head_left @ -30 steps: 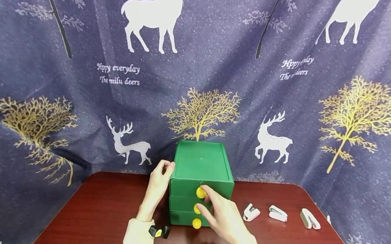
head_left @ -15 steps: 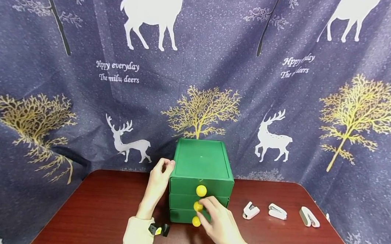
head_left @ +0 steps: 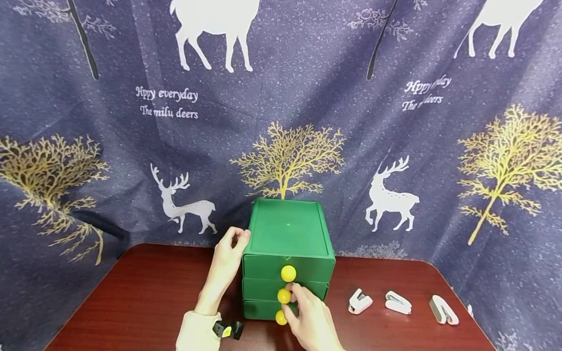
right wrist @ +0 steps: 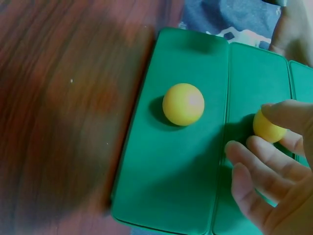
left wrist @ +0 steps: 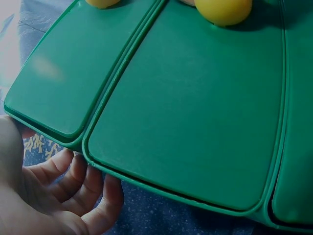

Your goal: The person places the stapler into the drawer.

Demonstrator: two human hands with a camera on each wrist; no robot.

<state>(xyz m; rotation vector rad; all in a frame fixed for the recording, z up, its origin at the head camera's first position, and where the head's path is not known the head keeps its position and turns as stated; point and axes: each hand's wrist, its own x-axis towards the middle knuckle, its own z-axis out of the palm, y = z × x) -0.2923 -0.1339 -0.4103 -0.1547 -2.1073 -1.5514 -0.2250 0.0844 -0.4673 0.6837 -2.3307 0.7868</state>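
Note:
A green cabinet (head_left: 290, 226) with three stacked drawers stands on the table, each drawer front bearing a round yellow knob. Thumb and fingers of my right hand (head_left: 312, 325) pinch the knob of the middle drawer (right wrist: 266, 128), the thumb lying across it in the right wrist view. The top knob (head_left: 288, 273) sits just above my fingers and the bottom knob (head_left: 281, 317) just below my thumb. At the cabinet's left side, the bent fingers of my left hand (head_left: 226, 255) rest with their tips against the wall. All drawers look pushed in.
To the right of the cabinet, three small white staplers lie in a row: a near one (head_left: 360, 301), a middle one (head_left: 398, 302) and a far one (head_left: 443, 310). The reddish-brown table (head_left: 160, 296) ends at a dark blue patterned curtain (head_left: 308, 103).
My right hand has moved down from beside the top knob to the middle knob and closed its fingertips on it. My left hand stays against the cabinet's side.

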